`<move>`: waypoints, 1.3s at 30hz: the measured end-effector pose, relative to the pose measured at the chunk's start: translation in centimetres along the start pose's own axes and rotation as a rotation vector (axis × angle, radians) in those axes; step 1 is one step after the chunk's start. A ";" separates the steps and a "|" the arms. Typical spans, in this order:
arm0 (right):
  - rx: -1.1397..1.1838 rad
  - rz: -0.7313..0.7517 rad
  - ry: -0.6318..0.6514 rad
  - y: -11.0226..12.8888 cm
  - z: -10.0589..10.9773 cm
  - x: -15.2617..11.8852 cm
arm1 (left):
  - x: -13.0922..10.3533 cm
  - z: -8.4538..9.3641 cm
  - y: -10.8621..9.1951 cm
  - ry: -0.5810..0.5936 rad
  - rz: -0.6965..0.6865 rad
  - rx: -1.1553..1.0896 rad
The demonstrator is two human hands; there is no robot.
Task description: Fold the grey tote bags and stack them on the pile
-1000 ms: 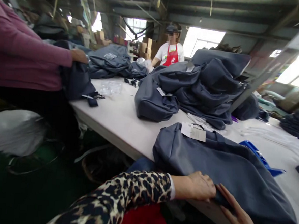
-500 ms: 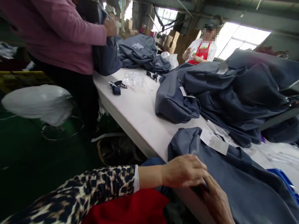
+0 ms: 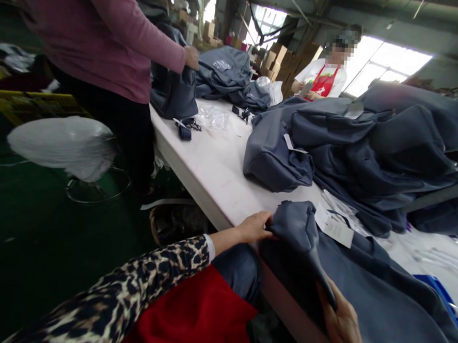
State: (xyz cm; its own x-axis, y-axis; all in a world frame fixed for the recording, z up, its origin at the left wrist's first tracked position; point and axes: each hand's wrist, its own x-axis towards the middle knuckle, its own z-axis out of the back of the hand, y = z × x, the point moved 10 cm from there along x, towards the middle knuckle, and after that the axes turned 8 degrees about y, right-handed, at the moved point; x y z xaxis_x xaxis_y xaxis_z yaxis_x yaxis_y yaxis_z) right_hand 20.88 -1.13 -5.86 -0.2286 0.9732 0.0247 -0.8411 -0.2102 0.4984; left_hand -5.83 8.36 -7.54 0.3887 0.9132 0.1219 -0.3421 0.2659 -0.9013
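A dark blue-grey bag (image 3: 377, 284) lies along the near edge of the white table (image 3: 212, 186), its left end lifted and folded. My left hand (image 3: 254, 227) pinches the left end of this bag between thumb and fingers. Lower down, my right hand (image 3: 340, 313) grips the bag's near edge, with part of its fingers hidden behind the material. A white paper tag (image 3: 336, 229) rests on top of the bag.
Similar bags are heaped (image 3: 370, 144) across the table's right side. A strap bundle (image 3: 185, 131) and clear plastic (image 3: 212, 116) lie farther off. A person in a pink sleeve (image 3: 159, 45) handles another bag at left; a red-aproned person (image 3: 323, 84) stands behind. A plastic-covered stool (image 3: 63, 143) stands left.
My hands were together at the bag's near edge and have moved apart. The left went to the bag's end, the right downward, and the edge is raised. The pink-sleeved person's hand moved right.
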 end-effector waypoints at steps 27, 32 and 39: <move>-0.701 0.378 -0.170 3.8 -5.4 -3.4 | -3.6 -0.3 3.0 0.030 0.290 -0.323; -0.544 0.324 -0.235 3.3 -4.2 -3.4 | -2.9 -2.2 3.2 0.182 0.331 -0.359; -0.605 0.214 -0.094 5.3 -5.7 -0.8 | -3.1 -3.4 2.3 0.133 0.247 -0.730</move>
State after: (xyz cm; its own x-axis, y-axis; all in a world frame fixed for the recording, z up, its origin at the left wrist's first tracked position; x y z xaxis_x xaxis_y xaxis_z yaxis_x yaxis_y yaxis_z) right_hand 13.81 -3.60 -8.19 -0.4009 0.9022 0.1588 -0.9156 -0.3890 -0.1013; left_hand -4.91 5.07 -11.44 0.4895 0.8627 -0.1268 0.2000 -0.2525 -0.9467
